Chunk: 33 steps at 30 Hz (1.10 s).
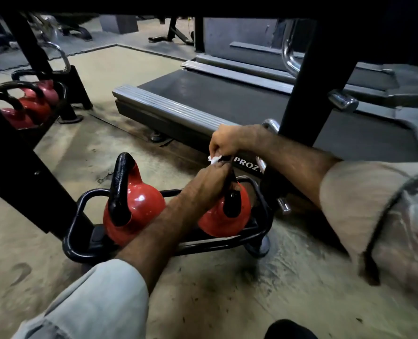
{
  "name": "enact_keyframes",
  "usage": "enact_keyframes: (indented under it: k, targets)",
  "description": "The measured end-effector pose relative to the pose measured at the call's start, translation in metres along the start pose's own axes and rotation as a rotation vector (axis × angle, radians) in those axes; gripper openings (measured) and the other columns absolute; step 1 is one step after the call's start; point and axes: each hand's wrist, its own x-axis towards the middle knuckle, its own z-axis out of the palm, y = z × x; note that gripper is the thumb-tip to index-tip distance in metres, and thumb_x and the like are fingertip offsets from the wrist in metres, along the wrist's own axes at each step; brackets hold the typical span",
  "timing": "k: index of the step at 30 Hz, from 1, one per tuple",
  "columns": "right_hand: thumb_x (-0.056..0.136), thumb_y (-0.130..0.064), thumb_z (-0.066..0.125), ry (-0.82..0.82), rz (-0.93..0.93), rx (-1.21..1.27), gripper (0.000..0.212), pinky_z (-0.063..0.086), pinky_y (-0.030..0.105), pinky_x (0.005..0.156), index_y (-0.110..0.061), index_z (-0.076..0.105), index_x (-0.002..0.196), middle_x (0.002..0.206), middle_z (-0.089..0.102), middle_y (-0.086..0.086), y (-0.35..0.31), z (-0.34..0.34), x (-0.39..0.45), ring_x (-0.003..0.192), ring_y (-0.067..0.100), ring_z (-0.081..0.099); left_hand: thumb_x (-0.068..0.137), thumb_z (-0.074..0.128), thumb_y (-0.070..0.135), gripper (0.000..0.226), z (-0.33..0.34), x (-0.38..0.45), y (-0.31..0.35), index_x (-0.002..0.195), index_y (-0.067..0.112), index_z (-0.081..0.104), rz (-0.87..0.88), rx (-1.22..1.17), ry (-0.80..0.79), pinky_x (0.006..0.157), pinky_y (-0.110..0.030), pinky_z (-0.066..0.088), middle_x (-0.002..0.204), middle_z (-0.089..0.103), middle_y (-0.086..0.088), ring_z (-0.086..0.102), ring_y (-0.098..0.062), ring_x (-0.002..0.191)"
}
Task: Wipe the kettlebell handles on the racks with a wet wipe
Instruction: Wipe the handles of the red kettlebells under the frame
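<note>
Two red kettlebells with black handles stand on a low black rack shelf [80,253] in front of me. The left kettlebell [139,204] stands free, its handle untouched. On the right kettlebell [217,221], my left hand [208,182] grips the top of the black handle. My right hand [230,140] pinches a white wet wipe [214,159] against the far end of that handle. Most of the handle's top is hidden by my hands.
A black rack upright [14,162] rises at the left, another black post [318,89] at the right. Several more red kettlebells [32,104] sit on a rack at far left. A treadmill deck [227,101] lies just behind. Concrete floor surrounds the rack.
</note>
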Motion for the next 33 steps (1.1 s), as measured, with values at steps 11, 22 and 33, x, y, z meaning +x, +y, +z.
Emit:
enact_keyframes:
  k: [11,22,33]
  targets:
    - [0.066,-0.032,0.053,-0.097,0.156,0.017,0.037,0.059,0.041,0.078,-0.024,0.075,0.096,0.089,0.071,-0.001,-0.003,-0.003,0.031,0.078,0.021,0.067,0.085,0.064,0.040,0.046,-0.007,0.006,-0.003,0.114,0.005,0.055,0.018,0.055,-0.015,0.076,-0.038,0.039,0.119,0.058,-0.012,0.052,-0.032,0.109]
    - [0.091,-0.035,0.051,0.149,0.298,0.490,0.032,0.046,0.028,0.086,-0.016,0.073,0.106,0.112,0.069,0.002,0.025,0.030,0.009,0.100,0.019,0.060,0.085,0.063,0.045,0.043,0.003,0.002,-0.011,0.110,0.011,0.054,0.034,-0.002,0.047,0.079,-0.044,0.048,0.110,0.063,-0.007,0.058,-0.031,0.101]
    - [0.086,-0.023,0.049,0.178,0.244,0.309,0.030,0.054,0.033,0.083,-0.022,0.075,0.101,0.105,0.073,0.002,0.002,0.023,0.011,0.096,0.022,0.064,0.085,0.065,0.039,0.033,0.006,0.004,-0.016,0.097,0.010,0.054,0.045,-0.028,0.081,0.067,-0.036,0.039,0.098,0.064,-0.007,0.058,-0.031,0.089]
